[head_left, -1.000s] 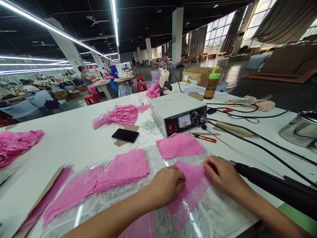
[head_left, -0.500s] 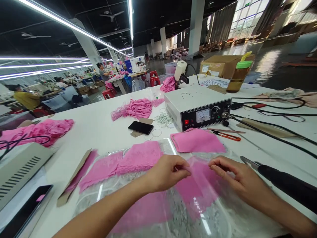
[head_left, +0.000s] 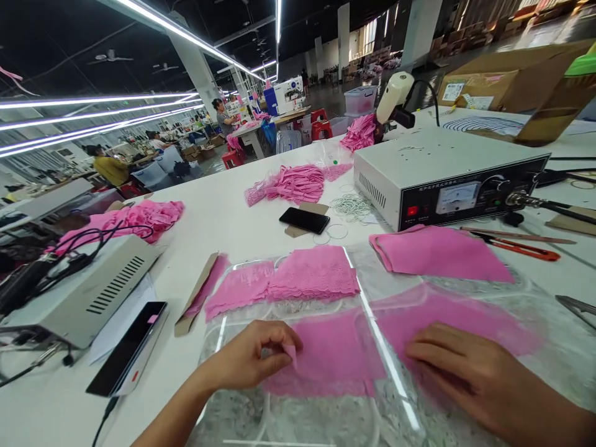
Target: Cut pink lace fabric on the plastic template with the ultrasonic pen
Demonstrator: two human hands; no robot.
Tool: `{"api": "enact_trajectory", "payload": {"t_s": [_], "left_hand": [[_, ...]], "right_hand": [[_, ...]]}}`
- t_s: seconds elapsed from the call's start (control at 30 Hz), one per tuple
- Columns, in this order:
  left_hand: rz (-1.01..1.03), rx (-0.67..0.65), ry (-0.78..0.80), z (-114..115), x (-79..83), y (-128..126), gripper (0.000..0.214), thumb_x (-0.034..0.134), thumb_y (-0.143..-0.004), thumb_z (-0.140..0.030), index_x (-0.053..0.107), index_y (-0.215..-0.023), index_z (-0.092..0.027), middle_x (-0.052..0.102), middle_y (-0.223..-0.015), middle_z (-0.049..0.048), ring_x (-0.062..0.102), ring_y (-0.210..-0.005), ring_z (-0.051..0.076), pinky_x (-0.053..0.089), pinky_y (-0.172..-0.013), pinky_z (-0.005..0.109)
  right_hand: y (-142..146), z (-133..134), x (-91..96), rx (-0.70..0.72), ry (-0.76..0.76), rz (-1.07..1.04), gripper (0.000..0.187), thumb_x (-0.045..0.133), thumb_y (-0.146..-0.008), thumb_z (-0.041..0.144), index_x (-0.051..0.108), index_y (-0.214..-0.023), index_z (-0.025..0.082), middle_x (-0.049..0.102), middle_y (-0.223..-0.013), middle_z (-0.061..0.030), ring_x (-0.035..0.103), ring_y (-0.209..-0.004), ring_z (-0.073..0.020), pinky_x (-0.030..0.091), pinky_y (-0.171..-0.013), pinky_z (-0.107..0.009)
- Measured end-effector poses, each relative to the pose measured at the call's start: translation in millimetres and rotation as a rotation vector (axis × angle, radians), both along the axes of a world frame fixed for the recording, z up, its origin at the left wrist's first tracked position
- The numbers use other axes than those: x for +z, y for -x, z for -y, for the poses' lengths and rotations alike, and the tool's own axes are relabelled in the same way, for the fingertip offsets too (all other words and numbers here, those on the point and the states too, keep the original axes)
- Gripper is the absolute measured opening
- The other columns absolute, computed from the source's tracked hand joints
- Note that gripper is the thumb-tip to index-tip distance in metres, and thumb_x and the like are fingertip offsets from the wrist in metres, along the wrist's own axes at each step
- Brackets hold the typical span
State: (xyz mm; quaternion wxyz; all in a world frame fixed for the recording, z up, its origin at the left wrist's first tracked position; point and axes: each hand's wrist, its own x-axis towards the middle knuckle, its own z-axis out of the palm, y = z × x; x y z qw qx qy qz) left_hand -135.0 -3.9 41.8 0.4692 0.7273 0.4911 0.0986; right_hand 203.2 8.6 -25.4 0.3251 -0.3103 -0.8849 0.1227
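Note:
My left hand (head_left: 256, 357) pinches the left edge of a thin pink fabric piece (head_left: 335, 347) between thumb and fingertips. That piece lies on a clear plastic mat (head_left: 321, 422) with a cloudy pattern. On the right, my right hand (head_left: 470, 372) rests with its fingers extended over another thin pink fabric piece (head_left: 400, 310); its thumb is partly hidden. Behind my left hand sits a ragged-edged stack of pink fabric pieces (head_left: 314, 273), beside a flatter pink pile (head_left: 242, 285). A folded pink stack (head_left: 442, 251) lies at the mat's back right.
A grey control box (head_left: 447, 167) stands behind the mat, a second box (head_left: 102, 279) on the left. A black phone (head_left: 305, 219), string loops (head_left: 351, 205), an orange cutter (head_left: 521, 247), metal blade tips (head_left: 577, 307) and a tablet (head_left: 128, 344) lie around. Co-workers sit further back.
My hands have moved apart: the left went left and down to a pink piece's edge, the right lies lower on another piece. The view has turned left.

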Motion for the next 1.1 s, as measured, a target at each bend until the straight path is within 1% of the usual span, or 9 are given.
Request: {"api": "enact_trajectory", "payload": {"t_s": [0.17, 0.33, 0.43, 0.53, 0.63, 0.8, 0.87, 1.0, 1.1], "left_hand": [[0.054, 0.012, 0.005, -0.7, -6.6, 8.0, 0.009, 0.054, -0.081, -0.013, 0.062, -0.083, -0.017, 0.066, -0.100, 0.0049, 0.060, -0.087, 0.015, 0.046, -0.075, 0.024], [0.189, 0.069, 0.052, -0.8, -16.5, 7.2, 0.008, 0.053, -0.085, -0.015, 0.061, -0.084, -0.016, 0.065, -0.100, 0.0055, 0.061, -0.089, 0.014, 0.048, -0.079, 0.025], [0.229, 0.078, 0.041, 0.2, -17.4, 9.4, 0.009, 0.053, -0.087, -0.017, 0.062, -0.088, -0.017, 0.065, -0.101, 0.0060, 0.061, -0.090, 0.015, 0.049, -0.078, 0.025], [0.211, 0.062, -0.029, 3.2, -14.9, 14.8, 0.010, 0.052, -0.087, -0.016, 0.062, -0.087, -0.017, 0.065, -0.102, 0.0057, 0.061, -0.093, 0.015, 0.049, -0.080, 0.026], [0.101, 0.010, -0.164, 9.5, -12.6, 19.8, 0.011, 0.052, -0.087, -0.013, 0.062, -0.085, -0.019, 0.064, -0.107, 0.0051, 0.061, -0.096, 0.015, 0.049, -0.081, 0.026], [-0.106, -0.094, -0.350, 21.9, -13.2, 21.0, 0.025, 0.046, -0.081, -0.004, 0.064, -0.086, -0.020, 0.055, -0.123, 0.0076, 0.063, -0.090, 0.014, 0.051, -0.066, 0.020], [-0.134, -0.124, -0.410, 24.9, -13.0, 19.8, 0.028, 0.045, -0.078, -0.001, 0.064, -0.087, -0.020, 0.055, -0.124, 0.0077, 0.063, -0.092, 0.015, 0.053, -0.074, 0.023], [-0.157, -0.169, -0.485, 27.9, -13.0, 19.5, 0.036, 0.042, -0.072, 0.003, 0.063, -0.091, -0.019, 0.054, -0.128, 0.0080, 0.058, -0.110, 0.018, 0.051, -0.091, 0.030], [-0.191, -0.216, -0.534, 30.5, -15.3, 22.3, 0.046, 0.041, -0.064, 0.005, 0.064, -0.096, -0.019, 0.053, -0.132, 0.0075, 0.051, -0.121, 0.020, 0.046, -0.099, 0.034]], "right_hand": [[36.3, 1.8, 1.3, 0.119, 0.101, 0.173, 0.024, 0.042, -0.091, 0.011, 0.064, -0.096, 0.020, 0.062, -0.085, -0.0060, 0.058, -0.073, -0.0169, 0.048, -0.060, -0.028], [44.7, -2.6, -1.3, 0.141, 0.076, 0.205, 0.030, 0.036, -0.091, 0.006, 0.061, -0.079, 0.017, 0.059, -0.077, -0.0054, 0.053, -0.067, -0.0160, 0.042, -0.057, -0.027], [46.0, -5.2, 4.8, 0.128, 0.033, 0.155, 0.028, 0.036, -0.091, 0.006, 0.060, -0.080, 0.015, 0.058, -0.076, -0.0051, 0.051, -0.065, -0.0156, 0.038, -0.055, -0.027], [48.6, -4.3, 11.5, 0.150, 0.038, 0.138, 0.026, 0.037, -0.090, 0.004, 0.059, -0.081, 0.015, 0.056, -0.076, -0.0045, 0.049, -0.065, -0.0150, 0.036, -0.055, -0.026], [51.4, 0.3, 10.9, 0.198, 0.049, 0.183, 0.026, 0.037, -0.087, 0.001, 0.056, -0.076, 0.016, 0.056, -0.076, -0.0044, 0.047, -0.066, -0.0156, 0.034, -0.056, -0.027], [50.0, 8.2, 5.5, 0.227, 0.075, 0.228, 0.025, 0.038, -0.087, 0.002, 0.055, -0.075, 0.017, 0.056, -0.077, -0.0050, 0.048, -0.068, -0.0168, 0.036, -0.058, -0.028], [48.4, 9.9, 8.3, 0.210, 0.076, 0.215, 0.024, 0.039, -0.088, 0.005, 0.057, -0.078, 0.017, 0.057, -0.078, -0.0056, 0.051, -0.069, -0.0167, 0.039, -0.060, -0.027], [47.9, 12.4, 15.6, 0.176, 0.045, 0.188, 0.026, 0.039, -0.089, 0.009, 0.061, -0.083, 0.019, 0.059, -0.079, -0.0064, 0.055, -0.070, -0.0160, 0.043, -0.060, -0.025], [48.1, 13.8, 12.0, 0.178, 0.014, 0.155, 0.031, 0.035, -0.092, 0.012, 0.065, -0.087, 0.020, 0.061, -0.078, -0.0059, 0.057, -0.067, -0.0146, 0.046, -0.058, -0.023]]}}
